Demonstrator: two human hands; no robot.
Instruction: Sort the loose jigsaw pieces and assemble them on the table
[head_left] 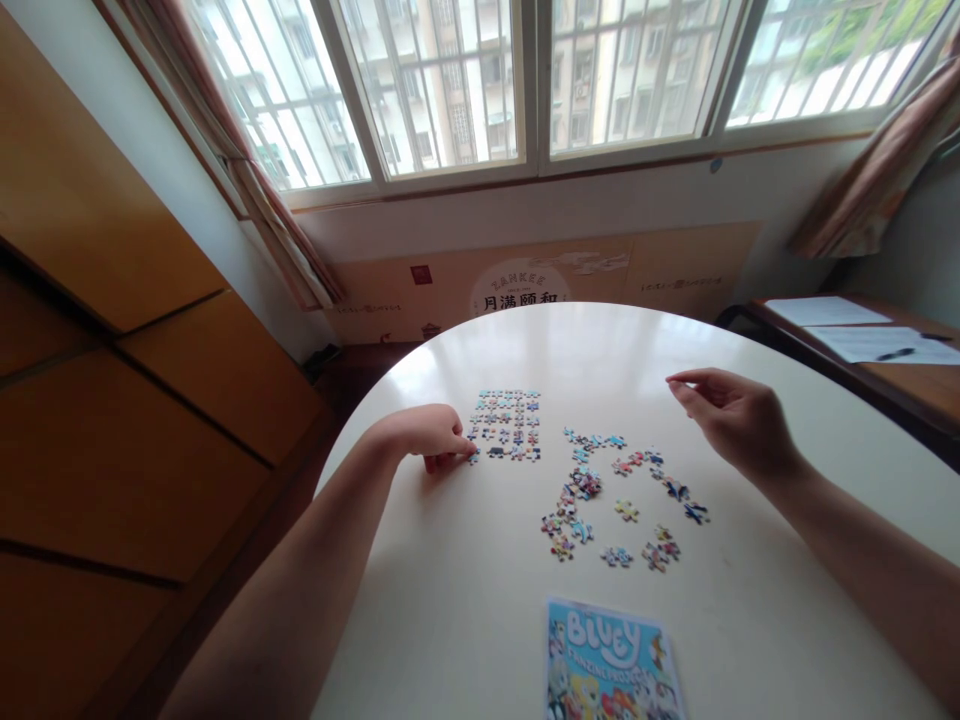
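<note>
Here's my left hand (pixel 437 433), fingers touching the corner piece (pixel 473 457), apparently aligning it; pinching or pressing, I can't tell, nor where its long axis points. Just right of them, spaced puzzle rows (pixel 507 419) run sideways, seemingly keeping pieces distinct. Farther right, loose pieces (pixel 585 485); then my right hand (pixel 731 415), fingertips together, nothing visible between.

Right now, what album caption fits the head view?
Left hand touching the rows of small multicoloured jigsaw pieces on a rounded white table, right hand apart.
</note>
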